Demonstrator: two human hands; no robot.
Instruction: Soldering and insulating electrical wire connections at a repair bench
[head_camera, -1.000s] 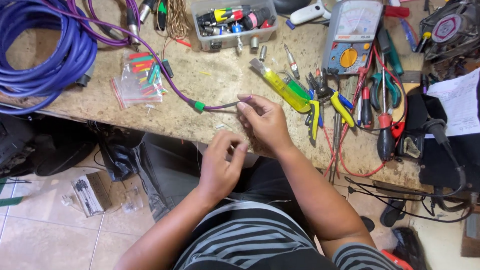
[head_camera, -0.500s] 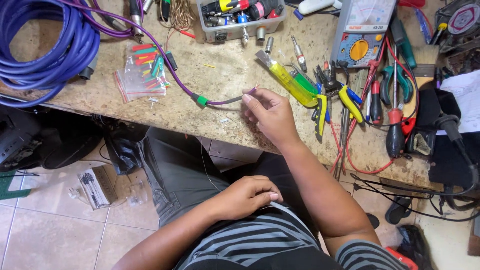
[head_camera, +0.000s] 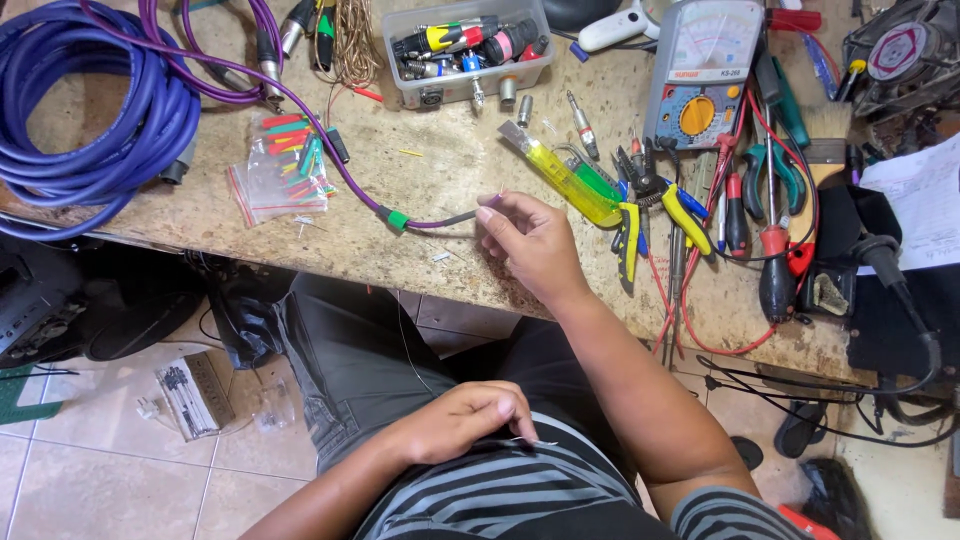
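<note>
Hands worked apart at a cluttered worktop: the right hand pinched the bare end of a purple cable between fingertips, while the left hand rested curled against a striped shirt, seemingly nipping a thin wire, though its grip could not be made out for certain. The cable's long axis ran leftward and away from the right hand, past a green band, toward a purple coil. Just right of that hand lay a yellow tool and yellow-handled pliers; the left hand sat well below the cable.
</note>
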